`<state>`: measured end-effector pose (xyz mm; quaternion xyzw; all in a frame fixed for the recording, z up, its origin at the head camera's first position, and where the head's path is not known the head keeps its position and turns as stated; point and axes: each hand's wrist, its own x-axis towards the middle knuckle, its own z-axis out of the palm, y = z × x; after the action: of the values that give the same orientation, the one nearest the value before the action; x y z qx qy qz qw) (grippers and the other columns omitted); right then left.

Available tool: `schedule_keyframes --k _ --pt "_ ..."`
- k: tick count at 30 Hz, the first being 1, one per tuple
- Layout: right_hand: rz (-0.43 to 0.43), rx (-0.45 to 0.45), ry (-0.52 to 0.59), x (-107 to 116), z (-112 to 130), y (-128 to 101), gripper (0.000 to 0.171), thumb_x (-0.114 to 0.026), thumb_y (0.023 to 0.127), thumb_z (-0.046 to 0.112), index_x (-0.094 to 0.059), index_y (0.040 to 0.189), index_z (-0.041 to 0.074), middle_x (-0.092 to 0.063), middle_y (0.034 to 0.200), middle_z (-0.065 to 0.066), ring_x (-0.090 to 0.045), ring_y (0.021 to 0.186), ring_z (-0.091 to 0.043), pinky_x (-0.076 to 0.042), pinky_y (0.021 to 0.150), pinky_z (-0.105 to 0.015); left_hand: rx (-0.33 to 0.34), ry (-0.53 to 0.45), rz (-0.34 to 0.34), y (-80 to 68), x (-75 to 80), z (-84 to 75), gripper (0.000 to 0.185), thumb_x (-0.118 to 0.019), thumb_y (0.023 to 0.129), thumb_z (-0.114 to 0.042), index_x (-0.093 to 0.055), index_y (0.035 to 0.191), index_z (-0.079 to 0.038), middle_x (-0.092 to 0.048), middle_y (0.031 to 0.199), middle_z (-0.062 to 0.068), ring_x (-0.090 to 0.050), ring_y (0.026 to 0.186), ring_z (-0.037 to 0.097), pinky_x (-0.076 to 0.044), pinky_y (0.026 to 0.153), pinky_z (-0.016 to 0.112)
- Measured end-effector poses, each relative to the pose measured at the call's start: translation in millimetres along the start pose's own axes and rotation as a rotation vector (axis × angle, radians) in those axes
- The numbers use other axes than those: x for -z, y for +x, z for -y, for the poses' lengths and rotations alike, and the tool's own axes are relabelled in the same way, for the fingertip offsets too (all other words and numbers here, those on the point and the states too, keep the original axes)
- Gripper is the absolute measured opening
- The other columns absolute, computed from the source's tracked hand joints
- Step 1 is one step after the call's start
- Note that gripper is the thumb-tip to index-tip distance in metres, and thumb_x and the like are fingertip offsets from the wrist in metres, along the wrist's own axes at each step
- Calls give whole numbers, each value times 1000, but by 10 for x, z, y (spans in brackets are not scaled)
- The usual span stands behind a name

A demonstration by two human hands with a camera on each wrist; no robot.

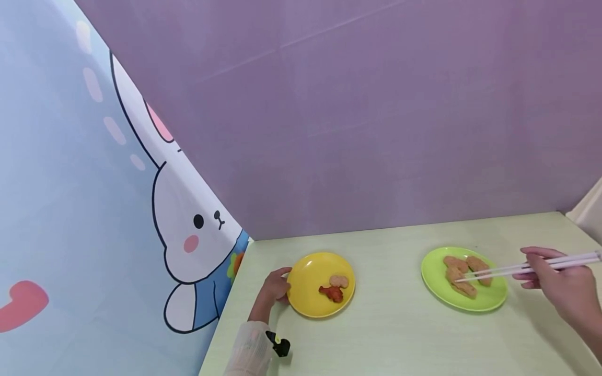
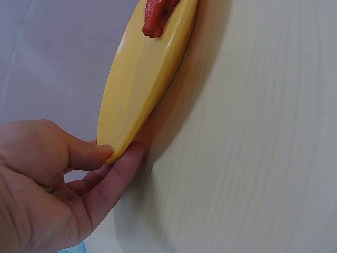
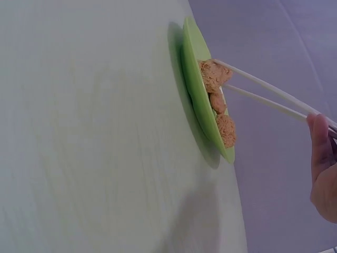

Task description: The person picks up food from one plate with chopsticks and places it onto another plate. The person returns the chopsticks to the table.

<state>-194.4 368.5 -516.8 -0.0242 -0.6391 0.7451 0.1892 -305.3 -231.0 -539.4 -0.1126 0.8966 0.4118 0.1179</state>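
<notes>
My left hand (image 1: 276, 286) pinches the rim of a yellow plate (image 1: 305, 284), thumb on top and fingers beneath, as the left wrist view shows. On that plate lie a red-brown drumstick (image 1: 333, 294) and a small tan food piece (image 1: 338, 281). At the right, my right hand (image 1: 564, 284) grips a pair of white chopsticks (image 1: 512, 269). Their tips reach over a green plate (image 1: 437, 290) and touch a fried chicken piece (image 3: 213, 75). Other breaded pieces (image 3: 226, 130) lie beside it on the green plate. Whether the tips clamp the piece I cannot tell.
Both plates rest on a pale wood-grained table (image 1: 385, 324). A purple curtain (image 1: 376, 130) rises behind its far edge. On the left stands a blue panel with a cartoon rabbit (image 1: 197, 245). A black strap piece (image 1: 280, 346) sits by the left sleeve.
</notes>
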Motion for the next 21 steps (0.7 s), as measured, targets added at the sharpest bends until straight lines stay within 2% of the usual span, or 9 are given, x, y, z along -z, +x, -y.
schedule_keyframes --k 5,14,21 --pt "6 -2 -60 15 32 -3 28 -58 100 7 -77 97 26 -77 73 9 -73 58 -8 -56 48 -23 5 -2 7 12 8 0 64 -53 87 8 -53 148 -11 -71 112 16 -67 64 16 -59 56 30" --pt "-4 -33 -248 -13 45 -47 29 -57 102 13 -72 96 36 -74 72 16 -73 59 -6 -57 51 -24 7 -16 15 6 26 -23 64 -53 87 9 -53 148 -11 -70 119 19 -67 63 17 -59 56 30" --pt "6 21 -324 -90 93 -80 30 -56 102 12 -70 98 38 -73 74 20 -72 59 -5 -57 50 -24 13 0 20 6 26 -32 64 -53 87 9 -52 149 -10 -70 117 19 -68 64 16 -60 56 31"
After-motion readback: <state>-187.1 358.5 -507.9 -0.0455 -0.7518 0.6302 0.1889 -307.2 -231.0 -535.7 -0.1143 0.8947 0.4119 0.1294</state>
